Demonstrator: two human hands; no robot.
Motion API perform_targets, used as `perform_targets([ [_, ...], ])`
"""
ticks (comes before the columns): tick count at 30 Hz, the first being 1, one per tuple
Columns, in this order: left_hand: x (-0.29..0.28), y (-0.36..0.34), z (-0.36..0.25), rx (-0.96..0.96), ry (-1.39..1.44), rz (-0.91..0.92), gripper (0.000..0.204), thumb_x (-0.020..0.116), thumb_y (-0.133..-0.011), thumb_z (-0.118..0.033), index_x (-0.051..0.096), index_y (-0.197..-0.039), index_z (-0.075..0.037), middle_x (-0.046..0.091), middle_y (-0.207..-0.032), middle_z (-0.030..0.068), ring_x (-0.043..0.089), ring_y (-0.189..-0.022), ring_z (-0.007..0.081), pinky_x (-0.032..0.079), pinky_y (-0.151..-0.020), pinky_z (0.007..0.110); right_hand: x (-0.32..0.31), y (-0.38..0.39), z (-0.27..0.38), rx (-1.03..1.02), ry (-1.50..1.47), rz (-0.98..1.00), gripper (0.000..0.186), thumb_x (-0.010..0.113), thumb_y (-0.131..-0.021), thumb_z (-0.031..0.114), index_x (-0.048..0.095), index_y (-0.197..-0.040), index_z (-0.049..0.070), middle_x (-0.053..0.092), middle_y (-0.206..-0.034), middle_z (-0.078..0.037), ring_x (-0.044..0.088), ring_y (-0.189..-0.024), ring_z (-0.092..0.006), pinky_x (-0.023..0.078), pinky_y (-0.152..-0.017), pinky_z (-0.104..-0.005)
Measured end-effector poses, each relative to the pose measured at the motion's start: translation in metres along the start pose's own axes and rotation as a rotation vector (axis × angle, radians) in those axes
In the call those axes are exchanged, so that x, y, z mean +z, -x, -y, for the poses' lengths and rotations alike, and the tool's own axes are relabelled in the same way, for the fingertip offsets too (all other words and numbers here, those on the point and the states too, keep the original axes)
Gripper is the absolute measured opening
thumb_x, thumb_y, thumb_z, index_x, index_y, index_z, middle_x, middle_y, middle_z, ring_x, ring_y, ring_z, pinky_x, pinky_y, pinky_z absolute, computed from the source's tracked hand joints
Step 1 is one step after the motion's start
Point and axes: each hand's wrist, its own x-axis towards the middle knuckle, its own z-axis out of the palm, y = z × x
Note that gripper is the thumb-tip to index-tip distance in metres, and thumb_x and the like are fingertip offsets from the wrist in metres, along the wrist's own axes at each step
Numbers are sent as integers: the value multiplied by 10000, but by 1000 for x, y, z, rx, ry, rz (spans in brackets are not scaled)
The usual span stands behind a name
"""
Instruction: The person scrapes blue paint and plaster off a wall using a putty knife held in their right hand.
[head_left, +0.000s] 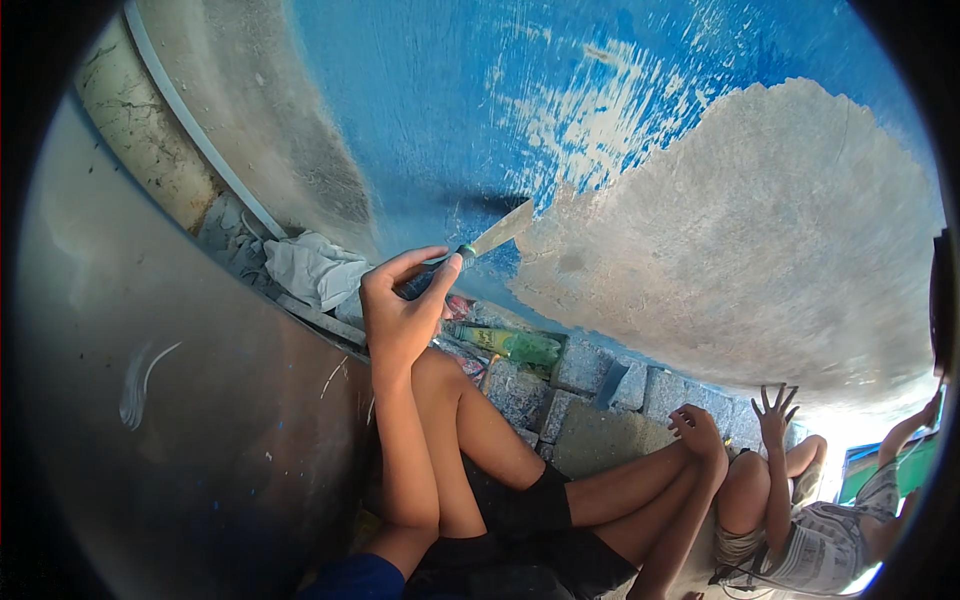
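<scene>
My left hand (405,305) is closed around the dark handle of a putty knife (503,228). The knife's flat metal blade points up and to the right, its end at the wall (430,110), where blue paint meets a bare grey patch (720,230). A dark shadow of the blade falls on the blue paint. Over by my bent knee, my right hand (697,432) is raised with loosely curled fingers, and no object shows in it.
A green plastic bottle (510,345) lies on the stone paving (600,435) below the wall. Crumpled whitish sheeting (315,270) sits beside it. A large dark smooth surface (200,400) fills the left. At right, another person (820,540) sits with a hand spread near the wall.
</scene>
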Motion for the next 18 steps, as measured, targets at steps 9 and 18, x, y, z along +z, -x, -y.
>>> perform_targets([
  [9,-4,-13,23,11,66,13,234,796,-854,-132,740,-990,50,687,-734,57,537,-470,58,324,-372,207,3,-5,10,11,32,21,245,662,-944,222,690,-1015,-10,746,-823,-146,722,-681,-221,564,-629,-348],
  [18,10,-22,63,-114,360,32,247,778,-874,-138,732,-1023,54,722,-793,123,548,-462,73,334,-378,200,5,-25,3,19,85,79,260,651,-962,226,688,-995,-29,739,-807,-142,711,-661,-196,567,-615,-333],
])
